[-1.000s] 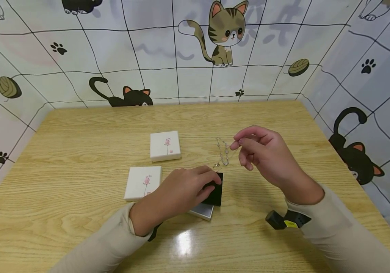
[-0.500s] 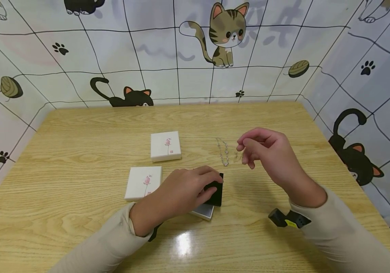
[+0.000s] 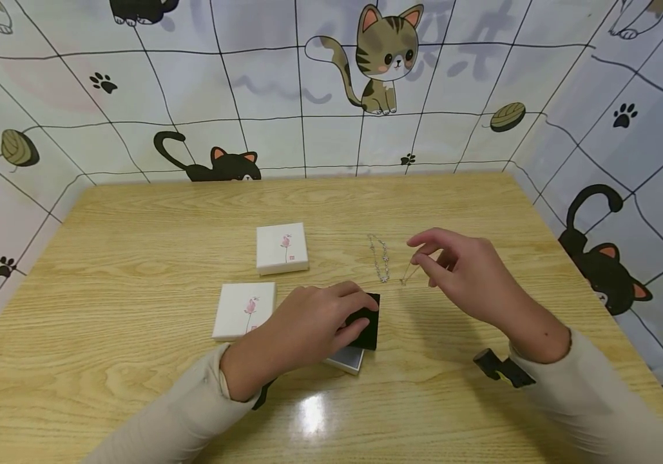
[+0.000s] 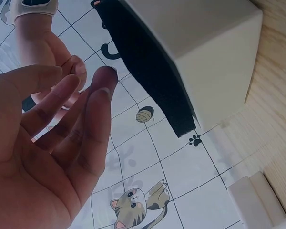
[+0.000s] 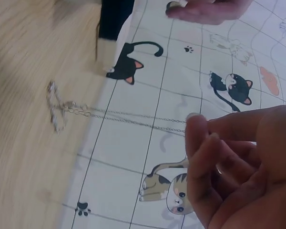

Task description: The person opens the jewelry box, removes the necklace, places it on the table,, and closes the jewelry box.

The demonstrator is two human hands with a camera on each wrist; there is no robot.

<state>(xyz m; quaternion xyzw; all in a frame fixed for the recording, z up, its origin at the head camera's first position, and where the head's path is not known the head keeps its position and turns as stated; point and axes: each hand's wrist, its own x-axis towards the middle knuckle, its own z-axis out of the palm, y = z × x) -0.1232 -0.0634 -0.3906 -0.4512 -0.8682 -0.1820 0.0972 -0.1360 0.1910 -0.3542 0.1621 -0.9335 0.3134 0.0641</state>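
My right hand (image 3: 461,274) pinches a fine chain necklace (image 3: 409,273) between thumb and finger. In the right wrist view, strands of the necklace (image 5: 133,119) run from the fingertips toward the table. A silver link bracelet (image 3: 386,259) lies on the table just left of that hand. My left hand (image 3: 314,325) hovers with loosely bent fingers over a black pad (image 3: 370,332) lying across a small open white box (image 3: 347,359). The left wrist view shows those fingers (image 4: 97,114) beside the edge of the pad (image 4: 155,78), gripping nothing.
Two white lidded boxes with a pink flower print stand to the left: one box (image 3: 281,248) farther back, the other box (image 3: 238,309) nearer and partly behind my left hand. A cat-patterned cloth (image 3: 331,90) rises behind the wooden table (image 3: 151,258).
My right hand has drawn back to the right and toward me, carrying the necklace away from the black pad; its pendant end now dangles lower. My left hand stays in place.
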